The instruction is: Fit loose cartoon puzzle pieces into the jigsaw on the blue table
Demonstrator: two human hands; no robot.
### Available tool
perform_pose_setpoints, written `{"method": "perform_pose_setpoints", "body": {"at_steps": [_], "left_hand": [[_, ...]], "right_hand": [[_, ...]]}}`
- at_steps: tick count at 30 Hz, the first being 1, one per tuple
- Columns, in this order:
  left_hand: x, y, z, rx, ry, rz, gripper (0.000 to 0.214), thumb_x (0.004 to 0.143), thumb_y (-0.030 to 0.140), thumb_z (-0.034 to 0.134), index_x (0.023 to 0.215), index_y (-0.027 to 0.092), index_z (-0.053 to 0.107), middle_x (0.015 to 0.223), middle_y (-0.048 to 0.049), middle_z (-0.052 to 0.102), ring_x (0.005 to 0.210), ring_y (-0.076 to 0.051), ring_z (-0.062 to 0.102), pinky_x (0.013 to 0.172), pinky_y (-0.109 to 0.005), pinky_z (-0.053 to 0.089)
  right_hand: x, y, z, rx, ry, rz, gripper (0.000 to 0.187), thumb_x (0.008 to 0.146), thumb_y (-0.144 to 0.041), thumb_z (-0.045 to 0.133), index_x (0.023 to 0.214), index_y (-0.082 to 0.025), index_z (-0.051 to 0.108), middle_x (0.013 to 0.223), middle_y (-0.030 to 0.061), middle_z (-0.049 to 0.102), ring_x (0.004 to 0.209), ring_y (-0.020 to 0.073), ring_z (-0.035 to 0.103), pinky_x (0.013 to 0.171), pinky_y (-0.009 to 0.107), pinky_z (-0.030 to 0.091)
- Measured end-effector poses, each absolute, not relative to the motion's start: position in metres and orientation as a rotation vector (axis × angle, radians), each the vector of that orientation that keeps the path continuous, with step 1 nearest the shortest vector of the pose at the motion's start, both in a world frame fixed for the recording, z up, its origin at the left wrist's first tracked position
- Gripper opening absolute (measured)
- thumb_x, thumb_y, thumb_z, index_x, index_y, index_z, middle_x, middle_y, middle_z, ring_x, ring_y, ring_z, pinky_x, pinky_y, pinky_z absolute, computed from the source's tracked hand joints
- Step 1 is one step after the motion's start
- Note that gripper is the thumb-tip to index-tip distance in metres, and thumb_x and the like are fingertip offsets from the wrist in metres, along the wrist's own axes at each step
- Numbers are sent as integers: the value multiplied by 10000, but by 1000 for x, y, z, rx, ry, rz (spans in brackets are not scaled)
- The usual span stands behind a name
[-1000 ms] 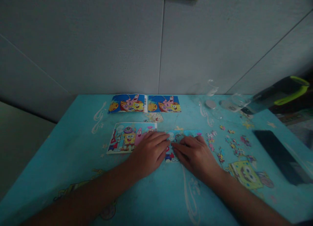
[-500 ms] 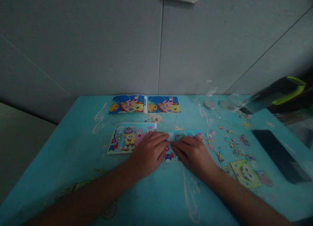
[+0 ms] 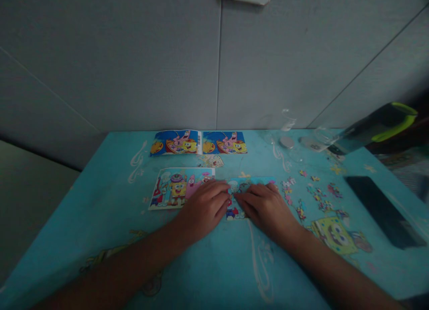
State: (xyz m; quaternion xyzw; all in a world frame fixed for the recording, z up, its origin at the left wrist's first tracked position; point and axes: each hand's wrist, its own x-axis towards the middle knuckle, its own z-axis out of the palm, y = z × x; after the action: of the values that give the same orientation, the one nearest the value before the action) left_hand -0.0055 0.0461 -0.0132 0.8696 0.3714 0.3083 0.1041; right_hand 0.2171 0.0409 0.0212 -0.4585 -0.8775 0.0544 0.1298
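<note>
A partly covered jigsaw puzzle (image 3: 239,213) lies flat on the tabletop, under and between my hands. My left hand (image 3: 208,208) has its fingers close together, their tips on the puzzle's left edge. From the other side my right hand (image 3: 266,207) reaches over the puzzle, thumb and fingers drawn together with the tips down on its left part. Whether a single piece sits under those fingertips is hidden. Left of the puzzle is a printed picture sheet (image 3: 178,189) with cartoon figures, partly behind my left hand. Loose puzzle pieces (image 3: 318,194) are scattered to the right.
Two blue cartoon pictures (image 3: 176,142) lie side by side at the back. Clear plastic containers (image 3: 288,121) and a round grey lid (image 3: 287,142) stand at back right, near a dark tumbler-like object (image 3: 368,127) with a yellow-green rim. A dark flat slab (image 3: 384,211) lies right.
Both hands stay at the puzzle in nearly the same pose. The view has shifted very slightly; no object has visibly moved.
</note>
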Motion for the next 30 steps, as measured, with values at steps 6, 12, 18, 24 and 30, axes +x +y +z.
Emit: {"method": "perform_pose_setpoints", "body": {"at_steps": [6, 12, 18, 24, 30], "left_hand": [[-5, 47, -11, 2585, 1082, 927, 139, 949, 141, 605, 1050, 162, 697, 1150, -80, 689, 1191, -247, 580, 1065, -483, 476], [-5, 48, -8, 2604, 1093, 886, 130, 945, 160, 606, 1028, 175, 705, 1077, -77, 697, 1068, -237, 613, 997, -490, 496], [-5, 46, -5, 2698, 1070, 854, 122, 958, 158, 583, 996, 158, 698, 1038, -72, 702, 1074, -234, 612, 1056, -498, 461], [-1, 37, -1, 3054, 1073, 616, 170, 983, 112, 523, 1030, 120, 686, 1046, -100, 705, 1126, -248, 614, 1159, -545, 368], [-6, 35, 17, 3299, 981, 704, 163, 952, 91, 553, 1027, 127, 694, 1030, -106, 717, 1052, -259, 646, 1087, -541, 460]], "right_hand": [[213, 43, 21, -1366, -2513, 211, 170, 1007, -284, 577, 969, -244, 737, 861, 25, 694, 855, 203, 611, 822, 364, 304], [208, 45, 25, -1378, -2494, 241, 144, 981, -278, 616, 916, -248, 741, 850, 19, 697, 853, 200, 601, 801, 362, 307], [208, 46, 24, -1387, -2476, 235, 121, 973, -294, 634, 929, -261, 742, 871, 13, 707, 888, 205, 607, 805, 365, 310], [205, 46, 23, -1407, -2428, 259, 144, 964, -348, 653, 901, -250, 738, 881, 21, 706, 880, 210, 582, 797, 363, 324], [207, 42, 28, -1408, -2411, 170, 217, 1002, -345, 579, 910, -240, 745, 893, 42, 693, 915, 228, 572, 817, 391, 354]]}}
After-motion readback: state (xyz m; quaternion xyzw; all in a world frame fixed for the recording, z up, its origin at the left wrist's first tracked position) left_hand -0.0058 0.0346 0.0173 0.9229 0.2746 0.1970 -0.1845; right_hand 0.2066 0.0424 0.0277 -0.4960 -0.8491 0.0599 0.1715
